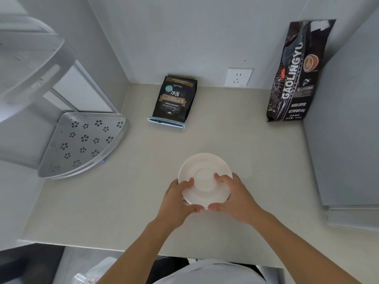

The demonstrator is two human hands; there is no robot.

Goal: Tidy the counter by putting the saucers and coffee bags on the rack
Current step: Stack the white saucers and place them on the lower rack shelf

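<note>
**A:** What are the hands doing?

**B:** The left hand (178,198) and right hand (232,196) both grip a white saucer (205,177) by its near edge, thumbs on top, above the middle of the pale counter (127,201). There may be a second saucer under it; I cannot tell.

**A:** So which step is this?

**B:** Likely carrying saucers to the rack (82,144), a perforated metal corner shelf at the left, well apart. Next comes a swing left onto its empty bottom tier.

**A:** Anything in the way?

**B:** No. A small coffee bag (174,101) lies flat by the back wall; a tall coffee bag (295,74) stands far right. The rack's upper tier overhangs.
</note>
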